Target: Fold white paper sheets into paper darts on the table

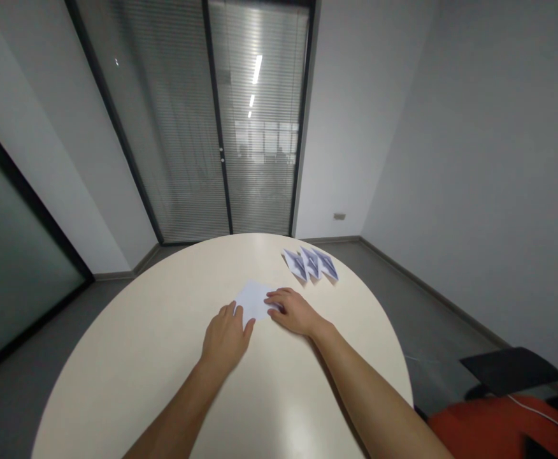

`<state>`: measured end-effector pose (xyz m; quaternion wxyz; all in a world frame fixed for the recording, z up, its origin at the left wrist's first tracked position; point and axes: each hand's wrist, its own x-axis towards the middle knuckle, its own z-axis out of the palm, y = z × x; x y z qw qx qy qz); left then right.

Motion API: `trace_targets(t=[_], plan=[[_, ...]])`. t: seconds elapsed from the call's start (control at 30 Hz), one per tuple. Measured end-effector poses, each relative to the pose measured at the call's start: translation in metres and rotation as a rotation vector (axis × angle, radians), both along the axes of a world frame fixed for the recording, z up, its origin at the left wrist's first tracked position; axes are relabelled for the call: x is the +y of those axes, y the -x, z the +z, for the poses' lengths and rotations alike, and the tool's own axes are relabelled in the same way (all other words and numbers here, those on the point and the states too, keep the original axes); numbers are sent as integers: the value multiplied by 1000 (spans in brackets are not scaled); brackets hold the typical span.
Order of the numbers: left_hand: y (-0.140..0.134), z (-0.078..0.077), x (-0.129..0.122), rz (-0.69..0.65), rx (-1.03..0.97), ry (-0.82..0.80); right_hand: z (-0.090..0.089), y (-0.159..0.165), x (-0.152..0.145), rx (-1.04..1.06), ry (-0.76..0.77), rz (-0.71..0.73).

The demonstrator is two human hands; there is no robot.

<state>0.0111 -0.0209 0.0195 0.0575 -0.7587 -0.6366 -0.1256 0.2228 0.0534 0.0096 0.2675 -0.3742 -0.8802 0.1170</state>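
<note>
"Where was the white sheet [251,298]?"

"Flat on the counter [155,338], right between the two hands!"

"And the fingers?"

"The left hand [224,339] lay loose on the sheet's near-left edge, nothing clenched! The right hand [295,312] had its fingers curled over the right edge; whether they pinched it, I couldn't tell!"

"The score?"

"Three folded papers [311,262] sat close together beyond the right hand, seemingly finished! This sheet looked barely begun, most of its folding probably left!"

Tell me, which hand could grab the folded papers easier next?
Probably the right hand: it's nearer the folded papers, which lie beyond it. The left hand, at the left of the sheet, is farther.
</note>
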Motion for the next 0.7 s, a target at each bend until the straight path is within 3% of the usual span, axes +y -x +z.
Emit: trace_targets(t=[0.2,0.47,0.7], plan=[[-1,2,-1,-25,0,31,3,3,-1,6,73,-93],[0,1,-1,-19,-7,43,-2,-2,5,-3,40,-405],[-2,5,-5,15,36,66,-4,-3,8,-5,63,-481]])
